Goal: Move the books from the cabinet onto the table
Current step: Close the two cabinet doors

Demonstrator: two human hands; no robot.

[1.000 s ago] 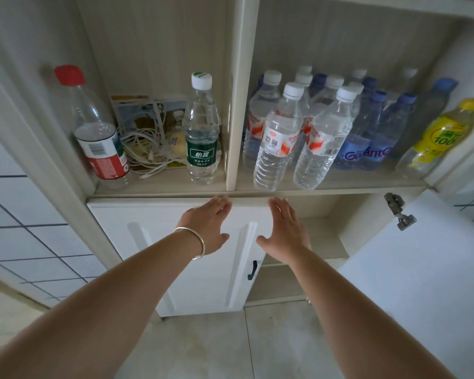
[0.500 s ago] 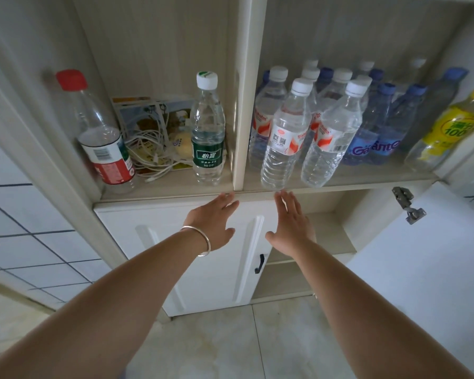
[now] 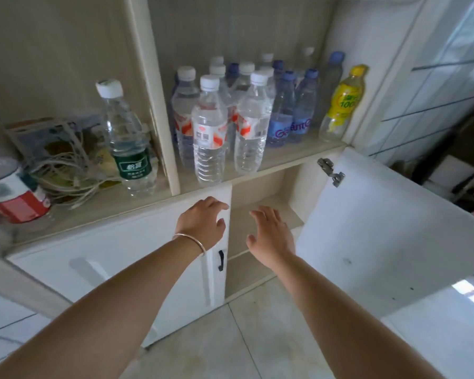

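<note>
My left hand, bangle at the wrist, hangs with loosely curved fingers before the shut cabinet door, gripping nothing. My right hand spreads open and empty before the open lower compartment. I see no books there. Water bottles stand on the shelf above.
</note>
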